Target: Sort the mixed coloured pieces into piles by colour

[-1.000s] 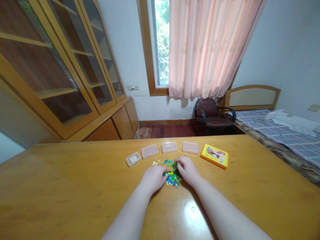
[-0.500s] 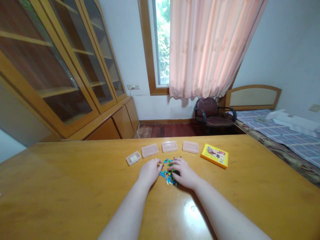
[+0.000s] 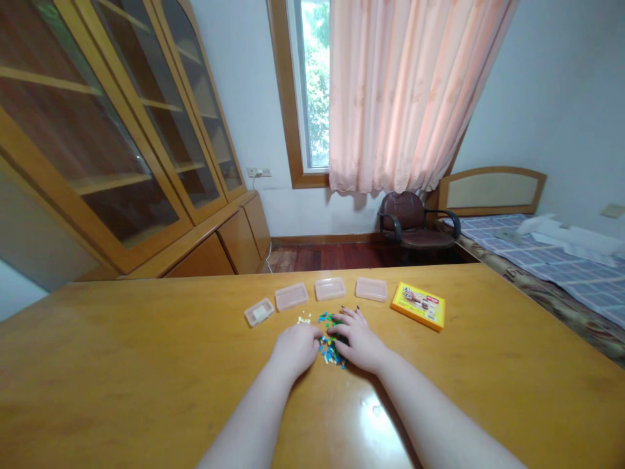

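Observation:
A small pile of tiny coloured bricks point(image 3: 328, 340), green, blue, yellow and white, lies on the wooden table point(image 3: 146, 365) between my hands. My left hand point(image 3: 294, 348) rests at the pile's left side, fingers curled down onto the pieces; what they pinch is hidden. My right hand point(image 3: 359, 339) lies over the pile's right side with its fingers stretched out and spread, dark nails showing. A few pale loose pieces point(image 3: 303, 320) sit just beyond the left hand.
Several clear shallow plastic boxes stand in a row behind the pile: a small one point(image 3: 259, 311) and three larger ones point(image 3: 291, 296) point(image 3: 330, 288) point(image 3: 371, 289). A yellow box point(image 3: 418, 305) lies to their right. Beyond the table are a cabinet, a chair and a bed.
Both hands slid forward over the pile, then the left drew back slightly. The right hand's fingers went from bent to spread flat. The bricks are gathered more tightly between the hands.

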Tool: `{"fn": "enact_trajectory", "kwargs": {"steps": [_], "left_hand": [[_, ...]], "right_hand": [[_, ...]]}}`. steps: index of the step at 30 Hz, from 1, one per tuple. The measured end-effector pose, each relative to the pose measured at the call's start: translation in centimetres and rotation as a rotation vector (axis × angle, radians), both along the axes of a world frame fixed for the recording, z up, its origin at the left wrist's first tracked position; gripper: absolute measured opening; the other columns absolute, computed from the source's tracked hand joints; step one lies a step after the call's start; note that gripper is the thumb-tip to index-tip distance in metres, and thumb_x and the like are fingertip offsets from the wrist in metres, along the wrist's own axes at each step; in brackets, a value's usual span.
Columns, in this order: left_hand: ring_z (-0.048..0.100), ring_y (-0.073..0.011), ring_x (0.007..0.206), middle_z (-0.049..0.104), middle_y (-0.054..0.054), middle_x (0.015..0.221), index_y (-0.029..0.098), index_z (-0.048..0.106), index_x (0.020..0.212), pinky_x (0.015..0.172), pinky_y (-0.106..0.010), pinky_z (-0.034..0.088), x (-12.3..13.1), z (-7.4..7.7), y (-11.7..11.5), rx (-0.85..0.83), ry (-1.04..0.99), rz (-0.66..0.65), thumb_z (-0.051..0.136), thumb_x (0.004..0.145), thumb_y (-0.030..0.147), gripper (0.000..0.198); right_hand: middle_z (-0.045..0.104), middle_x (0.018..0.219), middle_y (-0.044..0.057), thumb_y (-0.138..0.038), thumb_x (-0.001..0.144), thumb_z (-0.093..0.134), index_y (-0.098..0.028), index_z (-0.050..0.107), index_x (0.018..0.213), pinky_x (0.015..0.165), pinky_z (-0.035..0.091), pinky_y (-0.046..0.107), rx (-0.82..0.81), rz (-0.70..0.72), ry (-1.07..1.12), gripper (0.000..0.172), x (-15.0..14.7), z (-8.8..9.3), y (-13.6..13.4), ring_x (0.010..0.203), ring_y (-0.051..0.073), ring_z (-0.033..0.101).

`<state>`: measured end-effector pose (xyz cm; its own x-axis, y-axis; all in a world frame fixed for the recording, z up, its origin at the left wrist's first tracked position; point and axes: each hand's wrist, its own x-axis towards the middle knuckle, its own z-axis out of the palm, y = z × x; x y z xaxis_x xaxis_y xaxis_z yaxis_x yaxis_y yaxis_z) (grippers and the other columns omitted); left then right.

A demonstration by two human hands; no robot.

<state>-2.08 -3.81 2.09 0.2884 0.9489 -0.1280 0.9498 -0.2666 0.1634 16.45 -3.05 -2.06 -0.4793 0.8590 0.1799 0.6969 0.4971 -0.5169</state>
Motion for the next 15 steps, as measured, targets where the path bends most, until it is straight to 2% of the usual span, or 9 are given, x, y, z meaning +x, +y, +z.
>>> {"fn": "enact_trajectory", "kwargs": {"steps": [5, 9, 15], "left_hand": [[0.063, -0.0205, 0.092, 0.070, -0.004, 0.096, 0.030, 0.070, 0.094, 0.079, -0.029, 0.047, 0.22, 0.49, -0.17, -0.038, 0.032, 0.022, 0.045, 0.077, 0.019, 0.032], [0.063, -0.0212, 0.092, 0.070, -0.004, 0.096, 0.032, 0.069, 0.097, 0.078, -0.030, 0.048, 0.12, 0.49, -0.13, -0.024, -0.002, -0.030, 0.046, 0.077, 0.019, 0.033], [0.064, -0.0220, 0.089, 0.070, -0.006, 0.092, 0.027, 0.071, 0.088, 0.076, -0.031, 0.048, 0.11, 0.29, -0.08, -0.026, 0.021, 0.003, 0.044, 0.078, 0.020, 0.030]], "right_hand": [[0.052, 0.129, 0.004, -0.025, 0.078, 0.055, -0.032, 0.064, 0.108, 0.107, 0.010, 0.056, -0.007, 0.027, 0.026, 0.032, -0.07, 0.48, -0.25, 0.129, 0.028, 0.032], [0.051, 0.131, 0.001, -0.025, 0.074, 0.058, -0.035, 0.065, 0.106, 0.107, 0.009, 0.056, -0.035, 0.087, 0.044, 0.034, -0.12, 0.81, -0.43, 0.130, 0.028, 0.030], [0.058, 0.122, 0.003, -0.026, 0.078, 0.055, -0.030, 0.069, 0.096, 0.108, 0.010, 0.056, 0.007, 0.055, 0.068, 0.024, -0.07, 0.67, -0.35, 0.127, 0.027, 0.034]]}}
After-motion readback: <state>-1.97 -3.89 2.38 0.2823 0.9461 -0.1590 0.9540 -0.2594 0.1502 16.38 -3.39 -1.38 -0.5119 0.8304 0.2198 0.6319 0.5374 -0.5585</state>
